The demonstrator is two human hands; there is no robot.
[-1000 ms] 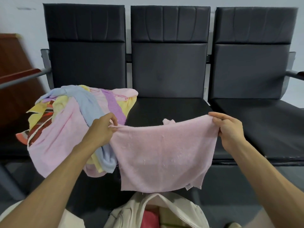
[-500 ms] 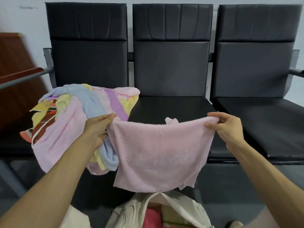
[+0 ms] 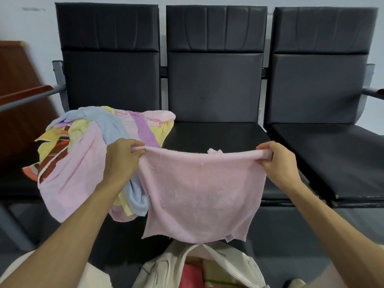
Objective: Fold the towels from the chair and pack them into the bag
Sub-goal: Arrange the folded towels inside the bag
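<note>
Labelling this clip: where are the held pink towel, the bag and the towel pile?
pink towel (image 3: 199,190), head view, middle of the hanging cloth.
bag (image 3: 232,267), head view, cream fabric beside its opening.
towel pile (image 3: 104,119), head view, blue towel near its top.

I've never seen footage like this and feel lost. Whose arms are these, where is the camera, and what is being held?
There is no machine: a person wears a camera on the head, looking forward and down, so you see their own two arms. The left hand and right hand each pinch a top corner of a pink towel, which hangs spread between them. A pile of coloured towels lies unfolded on the left seat of a row of black chairs. At the bottom edge sits an open cream bag with some cloth inside.
</note>
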